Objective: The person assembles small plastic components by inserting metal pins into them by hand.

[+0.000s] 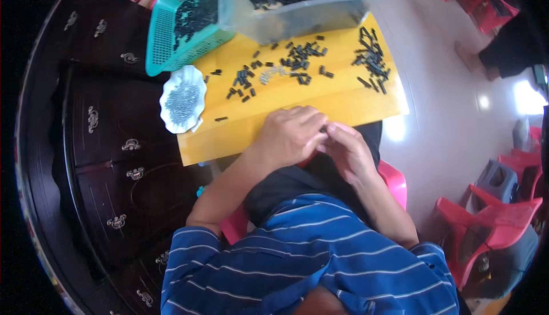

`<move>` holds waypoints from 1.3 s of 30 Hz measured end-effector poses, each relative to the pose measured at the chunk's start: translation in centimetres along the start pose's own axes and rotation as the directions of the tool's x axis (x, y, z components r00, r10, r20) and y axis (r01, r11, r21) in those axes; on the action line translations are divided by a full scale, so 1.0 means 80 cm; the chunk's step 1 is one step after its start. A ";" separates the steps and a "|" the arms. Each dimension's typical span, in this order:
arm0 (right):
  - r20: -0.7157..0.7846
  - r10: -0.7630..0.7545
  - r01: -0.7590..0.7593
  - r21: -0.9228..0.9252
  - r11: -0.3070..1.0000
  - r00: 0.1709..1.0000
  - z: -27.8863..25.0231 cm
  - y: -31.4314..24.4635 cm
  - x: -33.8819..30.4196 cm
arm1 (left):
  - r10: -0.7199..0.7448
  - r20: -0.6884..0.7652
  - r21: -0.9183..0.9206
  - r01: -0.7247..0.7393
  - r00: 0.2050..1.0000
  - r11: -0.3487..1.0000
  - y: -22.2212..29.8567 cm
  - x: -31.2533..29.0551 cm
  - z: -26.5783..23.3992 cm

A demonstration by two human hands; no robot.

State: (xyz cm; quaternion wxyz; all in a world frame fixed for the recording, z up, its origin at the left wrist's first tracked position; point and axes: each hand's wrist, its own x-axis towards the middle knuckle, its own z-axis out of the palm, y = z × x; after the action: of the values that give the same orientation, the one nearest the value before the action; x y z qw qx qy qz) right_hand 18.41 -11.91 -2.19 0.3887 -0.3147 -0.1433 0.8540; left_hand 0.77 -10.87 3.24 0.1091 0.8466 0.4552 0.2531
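Observation:
My left hand (293, 135) and my right hand (347, 150) meet at the near edge of a yellow table (263, 106). Both are closed, fingertips together around a small black piece (324, 128), mostly hidden by the fingers. Beyond them lie loose black pieces in piles: one at the left (242, 78), one in the middle (298, 58) and one at the right (373, 60). Between the left and middle piles is a little heap of pale small parts (271, 74). A single black piece (221, 119) rests alone near my left hand.
A white scalloped dish (166, 100) of small silvery parts stands at the table's left edge. Behind are a green basket (153, 52) and a clear plastic bin (297, 26), both holding black pieces. Dark drawers (114, 126) flank the left; red chairs (492, 223) and a person's leg (486, 63) are right.

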 end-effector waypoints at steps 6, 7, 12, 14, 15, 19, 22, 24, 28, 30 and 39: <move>0.071 0.000 0.005 -0.072 0.997 0.997 0.003 0.003 -0.006 | 0.000 0.006 -0.028 0.001 1.000 1.000 0.003 -0.008 -0.002; 0.077 0.003 0.003 -0.084 0.996 0.997 0.004 0.002 -0.007 | -0.030 0.032 -0.107 0.033 0.999 0.994 0.005 -0.007 -0.007; 0.114 0.005 0.017 -0.185 0.983 0.993 0.001 0.006 -0.004 | -0.057 0.074 -0.319 0.077 0.996 0.945 0.002 -0.011 -0.028; 0.120 0.015 0.011 -0.220 0.975 0.993 -0.002 0.010 -0.003 | -0.086 0.122 -0.360 0.125 0.989 0.924 -0.004 -0.018 -0.034; 0.158 0.077 -0.042 -0.215 0.976 0.985 0.002 0.008 -0.003 | -0.119 0.166 -0.389 0.176 0.979 0.904 -0.008 -0.022 -0.040; 0.166 0.127 -0.091 -0.207 0.974 0.978 0.011 0.003 -0.005 | -0.312 0.189 -0.208 0.349 0.931 0.914 -0.041 -0.022 -0.078; 0.156 0.104 -0.068 -0.220 0.973 0.982 0.007 0.004 -0.004 | -0.522 -0.148 0.005 0.528 0.840 0.849 -0.096 -0.016 -0.122; 0.168 0.090 -0.052 -0.218 0.975 0.982 0.007 0.005 -0.005 | -0.460 -0.379 0.169 0.548 0.803 0.819 -0.145 -0.010 -0.168; 0.146 0.071 -0.044 -0.185 0.982 0.987 0.005 0.004 -0.005 | -0.392 -0.540 0.165 0.551 0.745 0.818 -0.163 0.010 -0.195; 0.133 0.064 -0.040 -0.177 0.983 0.989 0.007 0.002 -0.006 | -0.443 -0.476 0.073 0.536 0.760 0.841 -0.143 0.009 -0.175; 0.136 0.070 -0.046 -0.171 0.984 0.988 0.007 0.003 -0.004 | -0.348 -0.146 -0.036 0.347 0.926 0.937 -0.065 0.008 -0.003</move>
State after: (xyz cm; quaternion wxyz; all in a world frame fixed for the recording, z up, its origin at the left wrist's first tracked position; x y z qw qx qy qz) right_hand 18.07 -12.33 -1.78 0.3245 -0.2890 -0.2325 0.8701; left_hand -2.78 -7.46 1.54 0.1217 0.7307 0.6036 0.2949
